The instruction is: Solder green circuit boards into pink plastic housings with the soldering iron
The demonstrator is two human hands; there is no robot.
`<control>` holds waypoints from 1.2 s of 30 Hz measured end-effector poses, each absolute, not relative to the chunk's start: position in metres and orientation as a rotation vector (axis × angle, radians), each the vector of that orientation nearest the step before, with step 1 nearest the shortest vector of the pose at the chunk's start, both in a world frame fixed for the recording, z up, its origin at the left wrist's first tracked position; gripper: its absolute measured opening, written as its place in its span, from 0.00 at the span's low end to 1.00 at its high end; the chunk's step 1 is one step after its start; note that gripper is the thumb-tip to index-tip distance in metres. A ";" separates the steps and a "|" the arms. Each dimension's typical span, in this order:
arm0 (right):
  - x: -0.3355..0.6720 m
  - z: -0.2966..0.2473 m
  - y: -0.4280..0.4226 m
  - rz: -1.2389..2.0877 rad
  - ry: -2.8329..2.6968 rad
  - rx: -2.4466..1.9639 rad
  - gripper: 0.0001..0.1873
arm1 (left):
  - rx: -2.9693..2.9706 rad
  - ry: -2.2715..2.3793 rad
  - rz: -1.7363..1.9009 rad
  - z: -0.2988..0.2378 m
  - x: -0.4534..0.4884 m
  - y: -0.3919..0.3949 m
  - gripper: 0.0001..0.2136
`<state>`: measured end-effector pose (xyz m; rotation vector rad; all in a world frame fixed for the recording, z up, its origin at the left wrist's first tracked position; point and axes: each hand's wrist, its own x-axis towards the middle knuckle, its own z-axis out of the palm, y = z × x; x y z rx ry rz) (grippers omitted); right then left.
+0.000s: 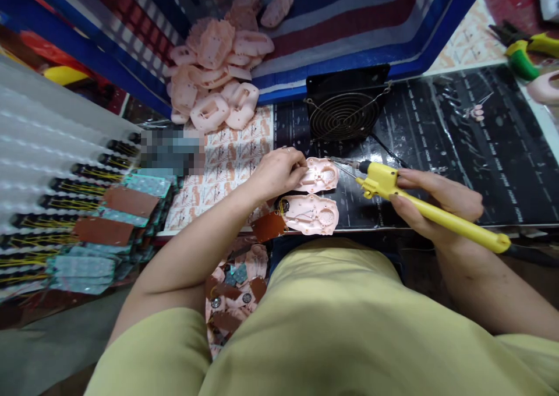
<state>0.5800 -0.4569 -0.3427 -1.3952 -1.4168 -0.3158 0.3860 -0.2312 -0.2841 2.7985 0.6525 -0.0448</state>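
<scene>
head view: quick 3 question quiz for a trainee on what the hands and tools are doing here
1. True or false: the right hand grips the yellow soldering iron, with its tip pointing towards the upper pink shell.
2. What stands just behind that shell? A) a black fan B) a kettle C) a monitor
3. Fill in: the fingers of the ___ hand are at the upper pink shell's edge.
Key: 1 true; 2 A; 3 left, the left hand.
</scene>
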 end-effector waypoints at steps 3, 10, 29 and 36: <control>0.582 -0.343 -0.456 -0.289 -1.409 -1.396 0.26 | 2.835 0.679 -0.058 -0.288 0.387 -0.233 0.09; 0.585 -0.348 -0.451 -0.210 -1.416 -1.263 0.14 | 2.816 0.653 -0.077 -0.287 0.386 -0.233 0.09; 0.600 -0.343 -0.434 -0.005 -1.648 -1.063 0.12 | 2.896 0.625 -0.034 -0.290 0.388 -0.234 0.10; 0.598 -0.337 -0.434 -0.020 -1.570 -1.090 0.10 | 2.895 0.610 -0.034 -0.291 0.388 -0.234 0.10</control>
